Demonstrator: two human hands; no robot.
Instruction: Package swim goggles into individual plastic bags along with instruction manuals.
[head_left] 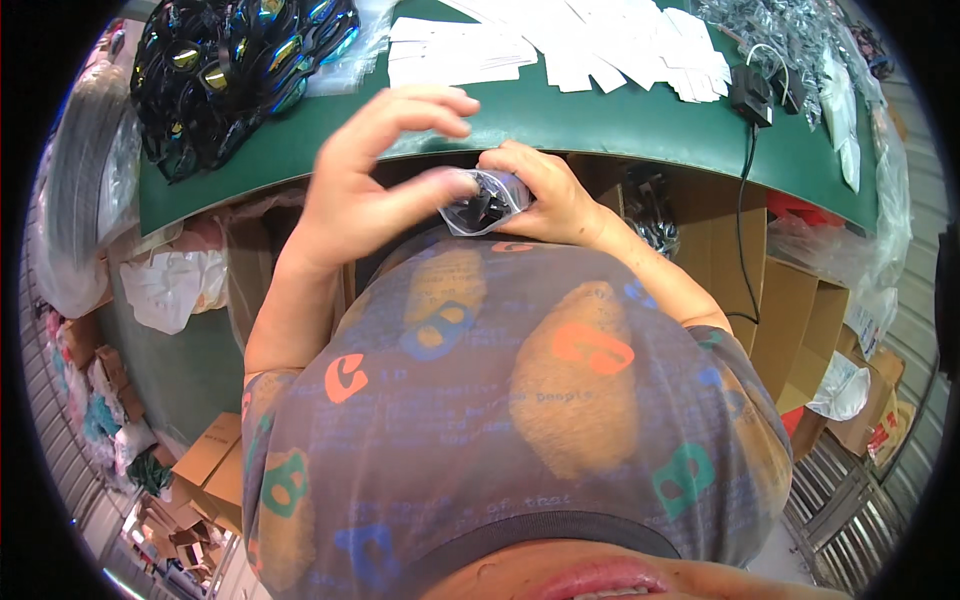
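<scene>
A small clear plastic bag [462,217] with black pieces inside is held close to my chest, just below the near edge of the green table [430,130]. Around its right side my right hand [552,192] is closed, gripping it. My left hand [365,175] is raised to the left of the bag with its fingers spread. Its blurred thumb tip lies at the bag's upper left; whether it touches the plastic I cannot tell. What exactly the black contents are is partly hidden by folds and glare.
A heap of black glasses with shiny mirrored lenses [215,75] lies at the table's far left, beside clear bags. White paper cards [610,45] spread across the back. At right sit a black adapter with cable [752,95] and crumpled clear bags [790,35]. Cardboard boxes [800,330] stand below.
</scene>
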